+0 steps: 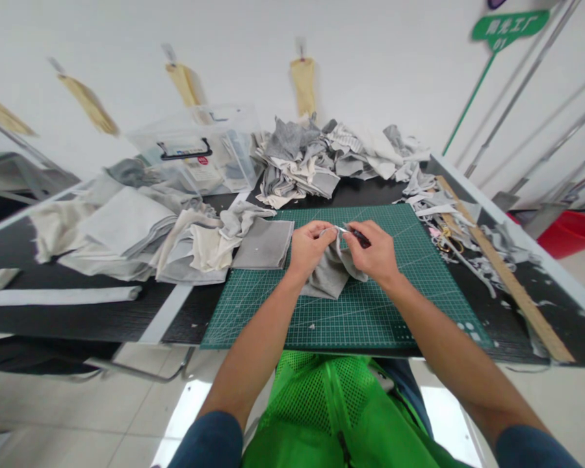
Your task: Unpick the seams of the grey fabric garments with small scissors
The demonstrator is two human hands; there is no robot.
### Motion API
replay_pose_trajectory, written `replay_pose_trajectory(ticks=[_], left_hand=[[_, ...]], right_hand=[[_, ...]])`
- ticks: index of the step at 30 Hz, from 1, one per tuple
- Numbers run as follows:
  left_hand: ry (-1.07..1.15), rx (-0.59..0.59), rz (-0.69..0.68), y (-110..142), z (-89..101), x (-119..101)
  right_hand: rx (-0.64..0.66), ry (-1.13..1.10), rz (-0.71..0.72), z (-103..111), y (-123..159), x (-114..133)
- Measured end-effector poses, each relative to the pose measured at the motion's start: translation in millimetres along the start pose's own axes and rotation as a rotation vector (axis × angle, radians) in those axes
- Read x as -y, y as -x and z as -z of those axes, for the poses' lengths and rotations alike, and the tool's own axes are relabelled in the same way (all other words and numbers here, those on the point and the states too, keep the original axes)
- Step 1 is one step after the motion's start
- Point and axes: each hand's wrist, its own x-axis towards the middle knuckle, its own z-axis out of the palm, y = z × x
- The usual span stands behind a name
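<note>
Stretching out under everything, the black bench (92, 318) carries the green cutting mat (361, 318), laid right in front of me, probably to shield the surface. Left of the mat sprawls a loose cloth heap (127, 227); beyond its far edge rises a second heap (297, 156), both outside it, which I'd say leaves me elbow room. Along the mat's right side a wooden ruler (504, 270) slants among scraps. A flat stack of gray squares (264, 244) overlaps the mat's left edge, likely for easy reach. Over the mat's middle I hold a bunched gray cloth (324, 276), its lower folds drooping towards the mat. My hands are close together: my left hand (309, 246) pinches the cloth's upper edge, seemingly to steady it, while my right hand (374, 250) grips a dark-handled tool (361, 239) there; I can't tell its exact kind.
</note>
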Motion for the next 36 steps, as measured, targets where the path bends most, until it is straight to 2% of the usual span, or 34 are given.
replay_pose_trajectory(ticks=[17, 28, 36], left_hand=[[-0.007, 0.008, -0.006, 2.7, -3.3, -2.7], [-0.145, 0.04, -0.056, 4.1, -2.0, 0.0], [-0.166, 0.038, -0.066, 5.1, -2.1, 0.0]], right_hand=[[-0.019, 0.058, -0.045, 1.8, -1.8, 5.3], [0.012, 0.04, -0.008, -1.5, 0.5, 4.4], [0.013, 0.05, 0.03, -2.2, 0.6, 0.2]])
